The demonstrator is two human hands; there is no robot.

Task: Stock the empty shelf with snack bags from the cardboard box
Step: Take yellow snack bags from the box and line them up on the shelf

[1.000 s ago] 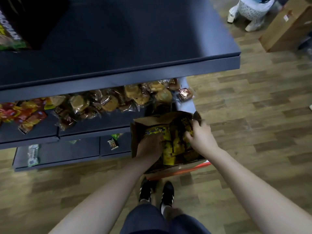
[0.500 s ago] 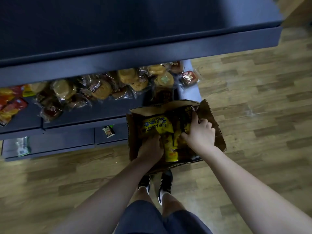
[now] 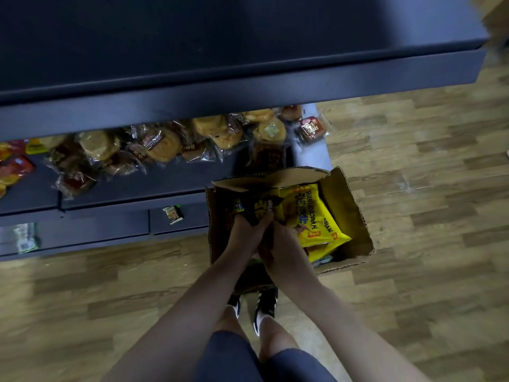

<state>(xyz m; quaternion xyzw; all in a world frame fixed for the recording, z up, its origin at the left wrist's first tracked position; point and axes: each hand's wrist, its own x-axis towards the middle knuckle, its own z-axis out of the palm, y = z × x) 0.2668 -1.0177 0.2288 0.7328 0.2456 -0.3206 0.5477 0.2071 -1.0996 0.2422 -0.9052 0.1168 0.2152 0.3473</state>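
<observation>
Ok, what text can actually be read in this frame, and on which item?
"SHANIMOPAN", roughly, its letters soft: yellow bag in the box.
Large blue characters on that bag: not readable.
Print on the dark bag that both hands grip: too crumpled.
Labels on the wrapped breads and the red packet: too blurred.

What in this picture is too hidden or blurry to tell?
Head view only:
- How many snack bags the cardboard box holds: the top yellow bag and both hands cover the rest.
- The right hand fingers: hidden under the left hand and the dark bag.
- The top shelf: its left end is cut off by the frame edge.
- Bag lettering: blurred.
</observation>
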